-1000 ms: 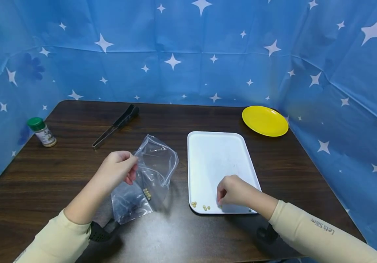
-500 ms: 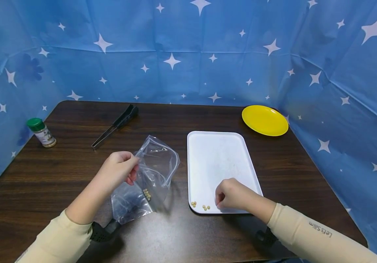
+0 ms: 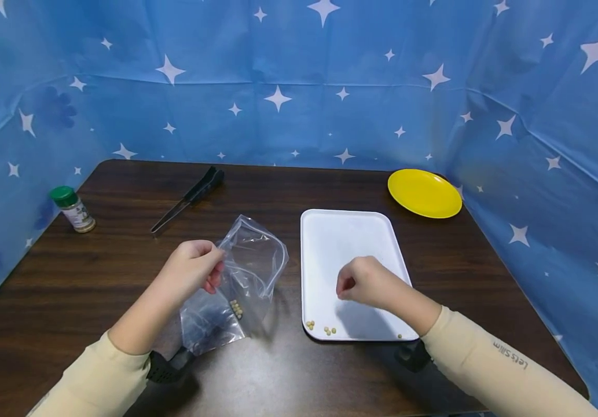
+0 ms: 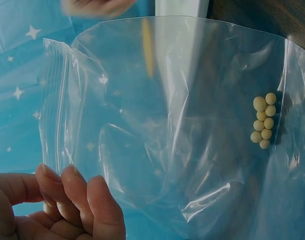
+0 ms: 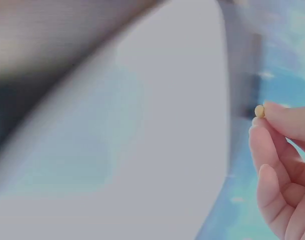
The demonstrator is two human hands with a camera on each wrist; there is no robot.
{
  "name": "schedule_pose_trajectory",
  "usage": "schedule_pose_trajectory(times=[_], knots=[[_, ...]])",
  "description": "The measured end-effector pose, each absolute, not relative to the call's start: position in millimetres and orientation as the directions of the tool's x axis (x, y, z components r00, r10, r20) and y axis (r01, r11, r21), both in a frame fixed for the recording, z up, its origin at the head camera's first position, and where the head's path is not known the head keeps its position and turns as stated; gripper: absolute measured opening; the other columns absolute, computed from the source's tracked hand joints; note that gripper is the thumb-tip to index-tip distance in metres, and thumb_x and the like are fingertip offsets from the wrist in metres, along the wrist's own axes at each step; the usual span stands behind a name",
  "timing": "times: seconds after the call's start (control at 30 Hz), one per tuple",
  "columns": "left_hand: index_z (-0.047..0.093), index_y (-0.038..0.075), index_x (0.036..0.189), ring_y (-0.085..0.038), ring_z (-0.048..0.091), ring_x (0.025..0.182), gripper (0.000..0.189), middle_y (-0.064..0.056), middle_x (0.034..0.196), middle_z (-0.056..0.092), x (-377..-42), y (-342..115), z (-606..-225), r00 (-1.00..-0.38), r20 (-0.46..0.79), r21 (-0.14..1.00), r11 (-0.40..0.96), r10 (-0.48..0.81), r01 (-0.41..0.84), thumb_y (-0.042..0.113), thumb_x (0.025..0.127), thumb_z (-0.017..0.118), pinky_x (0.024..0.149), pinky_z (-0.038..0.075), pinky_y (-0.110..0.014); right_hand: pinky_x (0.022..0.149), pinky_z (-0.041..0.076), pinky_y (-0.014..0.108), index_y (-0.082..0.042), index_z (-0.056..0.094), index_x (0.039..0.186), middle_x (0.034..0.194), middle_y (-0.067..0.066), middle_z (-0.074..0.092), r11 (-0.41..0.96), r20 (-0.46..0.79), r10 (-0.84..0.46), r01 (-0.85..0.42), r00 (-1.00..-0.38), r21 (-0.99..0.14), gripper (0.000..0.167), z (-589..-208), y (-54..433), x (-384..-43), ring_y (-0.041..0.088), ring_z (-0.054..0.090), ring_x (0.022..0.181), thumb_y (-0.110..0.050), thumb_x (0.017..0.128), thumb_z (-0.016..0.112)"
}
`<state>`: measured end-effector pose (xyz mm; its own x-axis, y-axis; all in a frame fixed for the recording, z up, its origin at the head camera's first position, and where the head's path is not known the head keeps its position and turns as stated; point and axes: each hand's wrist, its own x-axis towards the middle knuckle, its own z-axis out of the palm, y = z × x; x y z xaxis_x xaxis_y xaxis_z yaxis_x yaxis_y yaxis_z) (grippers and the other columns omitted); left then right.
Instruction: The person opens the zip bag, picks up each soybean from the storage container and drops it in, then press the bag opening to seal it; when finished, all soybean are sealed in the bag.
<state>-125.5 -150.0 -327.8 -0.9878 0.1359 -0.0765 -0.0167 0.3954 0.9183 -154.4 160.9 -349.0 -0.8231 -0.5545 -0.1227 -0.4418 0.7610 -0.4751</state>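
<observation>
My left hand pinches the rim of a clear zip bag, holding its mouth upright and apart. In the left wrist view, several pale yellow soybeans lie together at the bottom of the bag. Between thumb and index fingertip, my right hand pinches a single soybean, as the right wrist view shows. That hand hovers over the white tray, right of the bag. Along the tray's near edge lie several loose soybeans, with one small bean at the near right corner.
Black-handled metal tongs lie behind the bag. A green-capped spice jar stands at the table's left edge. At the back right sits a yellow plate. Blue star-printed cloth encloses the table's back and sides.
My right hand picks a soybean off the tray's near edge and rises, moving away from the edge and slightly left. The left hand keeps its hold on the bag.
</observation>
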Motion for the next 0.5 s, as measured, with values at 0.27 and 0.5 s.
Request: schedule_pose_trajectory(times=[0.27, 0.5], knots=[[0.051, -0.004, 0.072, -0.018, 0.052, 0.049, 0.026, -0.008, 0.056, 0.05, -126, -150, -329, -0.99, -0.07, 0.924, 0.381, 0.126, -0.017, 0.009, 0.094, 0.045, 0.05, 0.052, -0.031, 0.061, 0.05, 0.024, -0.008, 0.071, 0.079, 0.072, -0.004, 0.065, 0.675, 0.102, -0.593, -0.561, -0.799, -0.479, 0.002, -263, 108, -181, 0.011, 0.058, 0.065, -0.009, 0.081, 0.073], [0.05, -0.003, 0.071, -0.017, 0.052, 0.05, 0.025, -0.008, 0.056, 0.05, -124, -149, -327, -0.99, -0.068, 0.93, 0.366, 0.125, -0.018, 0.008, 0.093, 0.045, 0.05, 0.051, -0.031, 0.061, 0.048, 0.021, -0.012, 0.071, 0.076, 0.069, -0.007, 0.064, 0.61, 0.154, -0.678, -0.668, -0.718, -0.427, 0.005, -252, 49, -193, 0.007, 0.058, 0.065, -0.01, 0.081, 0.072]])
